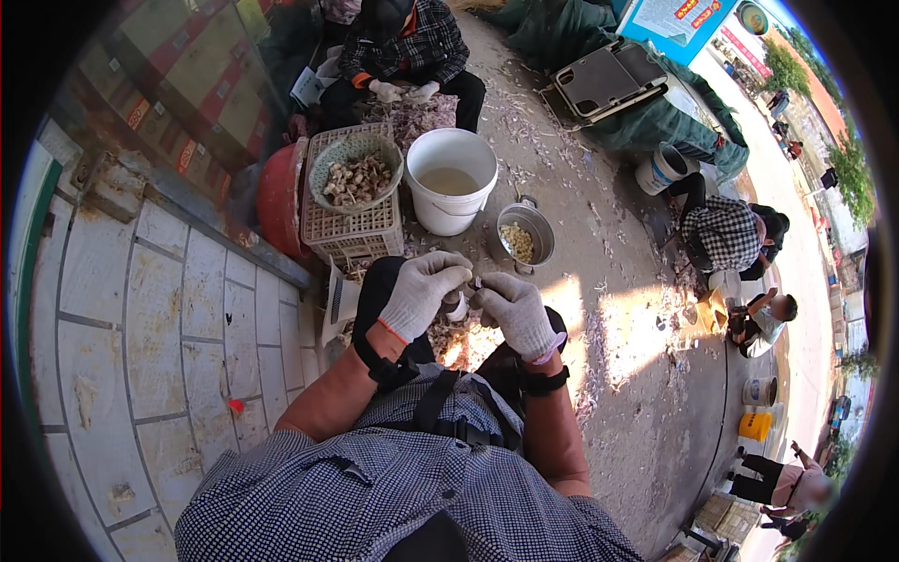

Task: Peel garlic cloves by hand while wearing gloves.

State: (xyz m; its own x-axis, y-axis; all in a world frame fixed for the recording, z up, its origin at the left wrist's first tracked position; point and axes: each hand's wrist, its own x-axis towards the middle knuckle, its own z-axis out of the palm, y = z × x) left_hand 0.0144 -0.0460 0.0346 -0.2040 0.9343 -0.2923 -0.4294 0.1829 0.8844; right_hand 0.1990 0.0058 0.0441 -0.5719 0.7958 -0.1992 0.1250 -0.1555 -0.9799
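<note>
My left hand (427, 293), in a white knit glove with an orange cuff edge, is raised over my lap with thumb and fingers together. Whatever it may be pinching is hidden by the glove. Close beside it, my right hand (518, 312), gloved too, pinches a small purplish piece of garlic (478, 282) at the fingertips. Ahead of my hands, a metal pot (542, 235) holds peeled garlic cloves (516, 242). A pale green plastic basin (330, 158) of unpeeled garlic (358, 179) rests on an upturned-looking plastic crate (351, 228).
A white bucket (449, 214) with cloudy liquid stands between crate and pot. A red tub (281, 204) leans by the crate. Opposite me sits a person (414, 42) wearing gloves. White brick wall (161, 316) borders my left. Garlic skins litter the concrete floor (632, 421); other people sit rightward.
</note>
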